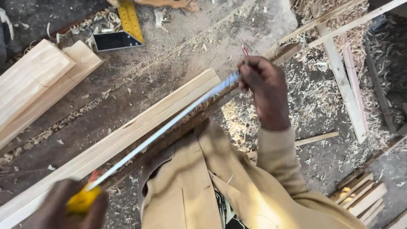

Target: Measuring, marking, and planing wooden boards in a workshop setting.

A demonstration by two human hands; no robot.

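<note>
Now your left hand (63, 208) grips yellow tape measure case (83, 199), fingers wrapped round it. Your right hand (263, 91) pinches end of tape blade (169, 125), pencil (245, 51) tucked in same fingers. Blade stretches between hands, along long plank (127, 131) lying just beyond it. Metal square (116, 40) sits well beyond, on bench.

Pale smooth wooden plank (127, 131), glossy metal tape blade (169, 125)

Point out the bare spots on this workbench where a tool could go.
Freest: the dusty bench top between the long plank and the try square. A narrower strip lies between that plank and the stacked boards. The near edge is crowded by the tape measure.
</note>
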